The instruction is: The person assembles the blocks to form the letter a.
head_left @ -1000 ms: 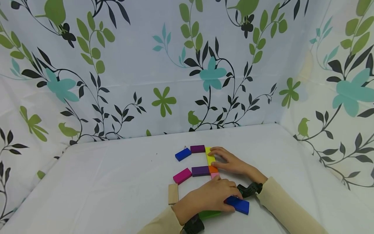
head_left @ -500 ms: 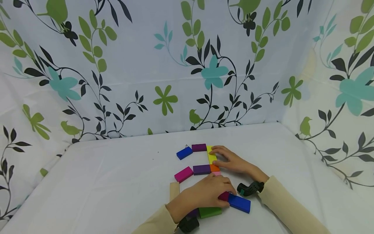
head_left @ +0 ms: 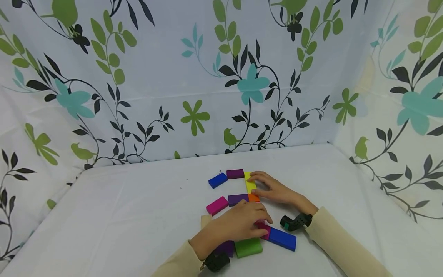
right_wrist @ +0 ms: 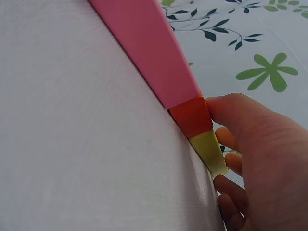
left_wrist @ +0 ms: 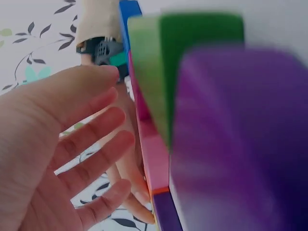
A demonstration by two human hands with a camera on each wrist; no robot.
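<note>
My left hand (head_left: 238, 221) hovers around a crimson block (head_left: 265, 229), thumb and fingers apart; the left wrist view shows nothing between them. A blue block (head_left: 283, 239) joins the crimson one end to end. Close by lie a green block (head_left: 248, 248) and a purple block (head_left: 225, 249), partly under the left wrist. Farther off, my right hand (head_left: 275, 192) rests against a yellow block (head_left: 250, 182), its fingers loosely bent. In the right wrist view its thumb touches the side of an orange block (right_wrist: 192, 117), between the yellow block and a pink block (right_wrist: 149, 53).
Leftward in the chain are a maroon block (head_left: 235, 174), a second blue block (head_left: 217, 180), another purple block (head_left: 237, 199), a magenta block (head_left: 217, 206) and a pale wooden block (head_left: 205, 220). All lie on a white cloth (head_left: 138, 215) before a leaf-patterned curtain (head_left: 155, 77).
My left hand has drawn back leftward off the near blue block, uncovering the crimson block and more of the green and purple ones. The right hand has stayed at the yellow block.
</note>
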